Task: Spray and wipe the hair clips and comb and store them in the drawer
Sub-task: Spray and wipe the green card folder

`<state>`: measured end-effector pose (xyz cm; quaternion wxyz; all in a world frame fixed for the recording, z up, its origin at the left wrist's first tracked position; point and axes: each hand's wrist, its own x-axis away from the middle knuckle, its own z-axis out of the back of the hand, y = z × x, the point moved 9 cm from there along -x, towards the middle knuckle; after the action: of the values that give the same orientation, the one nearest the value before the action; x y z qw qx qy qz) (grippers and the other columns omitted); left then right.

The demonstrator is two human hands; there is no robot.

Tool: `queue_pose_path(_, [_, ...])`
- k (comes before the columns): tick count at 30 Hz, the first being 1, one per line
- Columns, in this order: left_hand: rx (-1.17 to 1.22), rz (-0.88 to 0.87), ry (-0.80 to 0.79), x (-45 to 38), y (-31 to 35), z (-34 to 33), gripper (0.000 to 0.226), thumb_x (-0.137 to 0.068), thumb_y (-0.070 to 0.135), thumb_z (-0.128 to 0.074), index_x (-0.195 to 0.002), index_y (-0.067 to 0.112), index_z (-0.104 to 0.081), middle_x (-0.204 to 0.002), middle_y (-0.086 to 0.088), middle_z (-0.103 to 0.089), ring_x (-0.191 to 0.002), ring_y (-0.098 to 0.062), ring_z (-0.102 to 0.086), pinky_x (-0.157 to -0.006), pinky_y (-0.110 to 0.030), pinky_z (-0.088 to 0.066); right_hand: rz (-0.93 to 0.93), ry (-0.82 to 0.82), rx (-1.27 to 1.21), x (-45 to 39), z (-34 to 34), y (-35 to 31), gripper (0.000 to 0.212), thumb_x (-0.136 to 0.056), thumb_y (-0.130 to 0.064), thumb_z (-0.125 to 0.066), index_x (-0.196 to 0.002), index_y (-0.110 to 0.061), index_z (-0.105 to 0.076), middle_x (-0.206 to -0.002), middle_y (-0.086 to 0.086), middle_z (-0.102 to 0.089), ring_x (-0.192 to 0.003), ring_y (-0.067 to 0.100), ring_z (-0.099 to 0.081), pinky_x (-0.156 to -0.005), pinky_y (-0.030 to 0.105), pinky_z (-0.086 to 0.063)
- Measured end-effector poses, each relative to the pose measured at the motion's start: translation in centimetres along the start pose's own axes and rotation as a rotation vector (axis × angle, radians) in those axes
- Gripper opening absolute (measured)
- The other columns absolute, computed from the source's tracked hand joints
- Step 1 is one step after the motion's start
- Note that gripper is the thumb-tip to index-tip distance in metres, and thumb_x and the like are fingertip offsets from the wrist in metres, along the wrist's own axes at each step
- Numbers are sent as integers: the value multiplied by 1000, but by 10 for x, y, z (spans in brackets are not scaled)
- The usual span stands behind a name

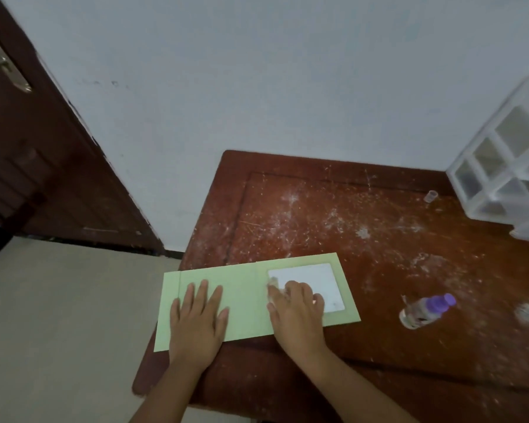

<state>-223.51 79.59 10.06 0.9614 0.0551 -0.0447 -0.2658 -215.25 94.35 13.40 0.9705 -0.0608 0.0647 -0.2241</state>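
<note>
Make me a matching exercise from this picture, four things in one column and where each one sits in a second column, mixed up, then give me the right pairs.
Things:
1. spray bottle
2. drawer unit
3. left hand
4. small clear cap

Places:
A. standing at the table's far right by the wall
B. flat on the left part of the green card
C. lying on its side right of the green card
D. upright on the table just left of the drawer unit

Pairs: 1-C, 2-A, 3-B, 4-D
</note>
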Motion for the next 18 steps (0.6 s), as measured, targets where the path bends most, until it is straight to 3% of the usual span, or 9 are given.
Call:
queue_pose_path(2, [-18,-9,-5,0,0,-1,67,-96,44,-5,-111,19,-65,-116,-12,-66,-108,-34,-61,-95,-37,-22,-116,35,54,-3,10,45,36,-67,-33,-69,-100,-20,-65,-92,4,-67,-96,26,-58,-77,48,-50])
queue_pose_path(4, [-16,-9,-21,-1,0,-3,66,-95,44,-5,-112,20,-64,-117,-11,-65,-109,-33,-60,-103,-36,-15,-260,-54,35,-13,15,81,45,-84,-35,-36,-116,-14,-59,-121,12,-60,-118,29,-51,-96,59,-35])
queue_pose_path(6, [-4,-12,-43,-2,0,-4,65,-95,44,-5,-114,22,-62,-119,-9,-65,-111,-32,-59,-111,-30,1,-296,-210,1,-27,6,80,64,-88,-40,-9,-137,-10,-36,-146,11,-33,-138,27,-23,-111,51,-13])
queue_pose_path(8, [-1,-28,-58,-3,1,-5,63,-95,45,-5,-115,23,-61,-120,-8,-64,-116,-30,-56,-113,-27,10,-186,-217,-47,-43,-1,47,67,-87,-41,3,-143,-10,-18,-153,10,-16,-141,25,-8,-114,43,-5])
queue_pose_path(10, [19,-41,-54,-3,2,-4,62,-95,45,-5,-116,23,-60,-121,-8,-64,-122,-28,-44,-113,-27,11,-50,-256,-99,-50,-13,-2,53,-95,-33,-10,-142,-12,-22,-152,9,-18,-141,25,-12,-115,39,-7])
queue_pose_path(12, [40,-59,-62,-3,4,-4,61,-95,45,-5,-116,23,-58,-121,-9,-63,-121,-24,-35,-113,-27,12,47,-246,-111,-44,-18,-35,53,-91,-33,-17,-127,-15,-51,-137,10,-47,-128,25,-42,-107,42,-30])
queue_pose_path(14, [56,-74,-50,-4,5,-4,60,-95,45,-6,-117,23,-56,-121,-9,-63,-121,-23,-33,-113,-26,12,75,-279,-102,-24,-21,-40,53,-90,-35,-17,-103,-26,-68,-112,-1,-67,-104,16,-63,-87,36,-50])
queue_pose_path(16, [66,-77,-26,-4,5,-3,61,-95,45,-5,-117,23,-57,-122,-9,-63,-121,-23,-33,-113,-26,12,94,-305,-66,3,-21,-21,63,-96,-32,-5,-100,-29,-68,-108,-6,-68,-101,14,-65,-81,35,-52])
queue_pose_path(18, [65,-77,-14,-4,4,-3,63,-95,45,-5,-116,22,-60,-121,-9,-63,-121,-23,-33,-113,-27,12,42,-235,-61,14,-12,16,58,-97,-30,-7,-106,-24,-65,-111,0,-67,-104,23,-63,-79,43,-52])
